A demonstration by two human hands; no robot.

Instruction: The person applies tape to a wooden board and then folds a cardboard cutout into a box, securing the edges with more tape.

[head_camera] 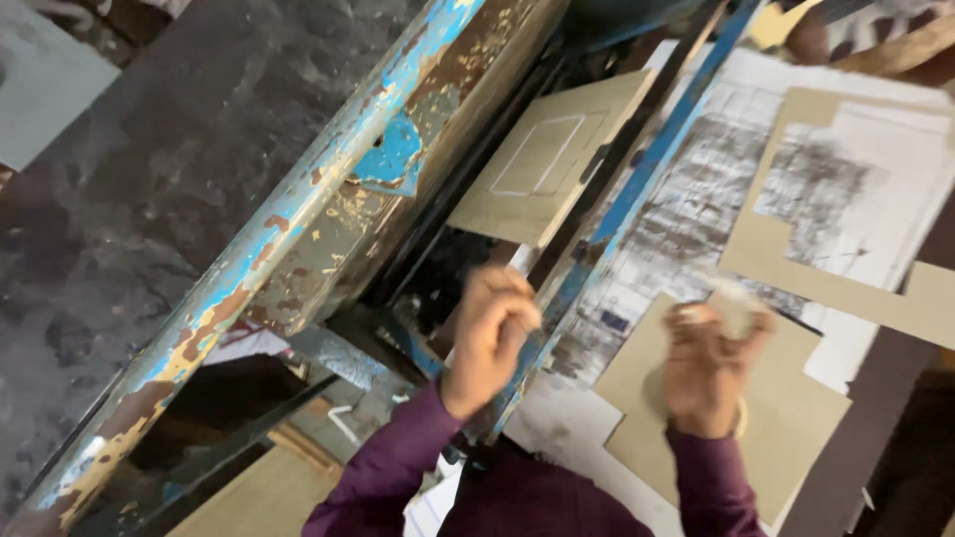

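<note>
The left hand (489, 338), in a dark purple sleeve (383, 467), sits low in the middle of the frame with its grip closed as a fist right against the slanted blue-painted metal rail (637, 189) of a worn, chipped blue and rust-brown machine frame (298, 209); what the fingers clamp, if anything, is hidden. That closeness is the main hazard as I judge it: the rail and the dark gap beside it look like a pinch point, and knuckles or the loose cuff could be caught there if any part of the machine shifts. The right hand (708, 370), lower right of centre, has its grip closed on a small pale crumpled piece, perhaps cloth or paper (734, 298), blurred too much to tell its material; it looks soft, light and whitish, bunched above the fingertips, held over a flat brown cardboard sheet (786, 408) lying on the paper-covered tabletop (686, 199). A light grip on so small a scrap could let it slip and fall into the machine gap. Further up, centre of the frame, a tan rectangular board with a pale outlined panel (547, 159) lies tilted inside the machine, and a cut-out cardboard frame (846, 278) rests at the right.
</note>
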